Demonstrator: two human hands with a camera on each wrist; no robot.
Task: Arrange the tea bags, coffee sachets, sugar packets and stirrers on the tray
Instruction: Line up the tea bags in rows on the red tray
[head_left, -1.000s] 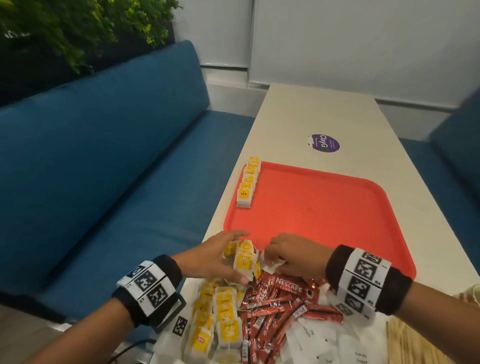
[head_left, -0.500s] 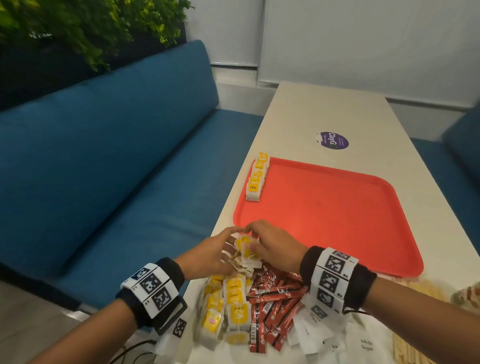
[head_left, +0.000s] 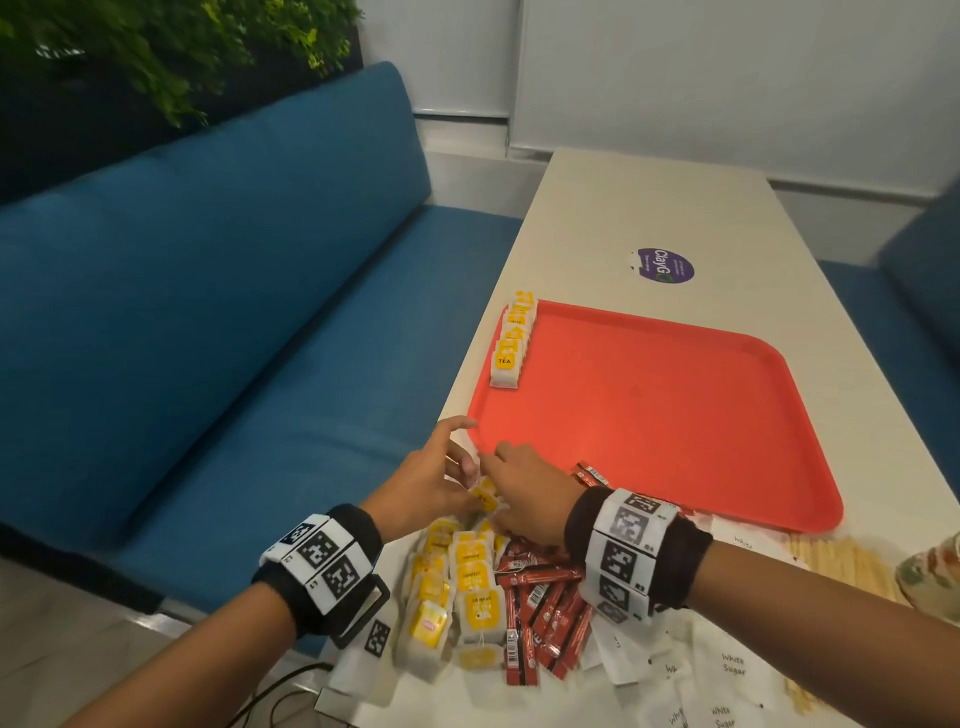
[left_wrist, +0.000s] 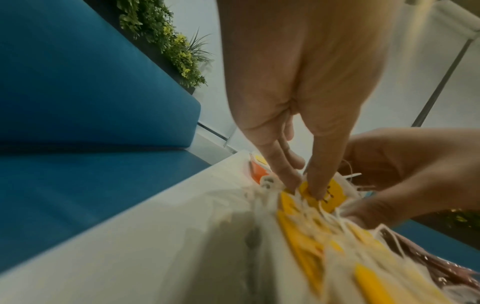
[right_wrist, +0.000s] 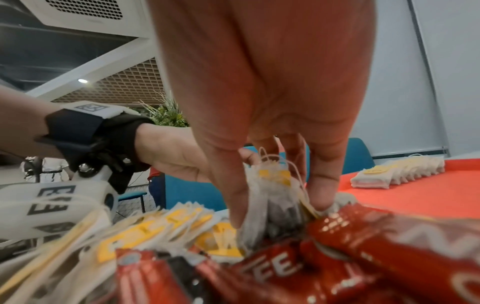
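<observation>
At the near edge of the table (head_left: 587, 208) lie white sugar packets (head_left: 732, 665) on the right. Just beside them, to the left, is a heap of red coffee sachets (head_left: 545, 608), and further left a heap of loose tea bags (head_left: 467, 577) with yellow tags. The wooden stirrers (head_left: 841, 566) lie near the right edge, just in front of the tray (head_left: 675, 415).

At the far side of this heap the two hands meet. The right hand (head_left: 530, 493) pinches a small bundle of tea bags (right_wrist: 270, 197) between thumb and fingers. The left hand (head_left: 426, 483) has its thumb and fingertips (left_wrist: 314, 185) closed together on the same bundle.

The orange tray is behind the hands. Along its left edge, towards the far left corner, stands a tidy row of tea bags (head_left: 511, 343). One coffee sachet (head_left: 589, 473) lies at the near edge of the tray. Beyond the tray a purple sticker (head_left: 665, 266) is on the table.
</observation>
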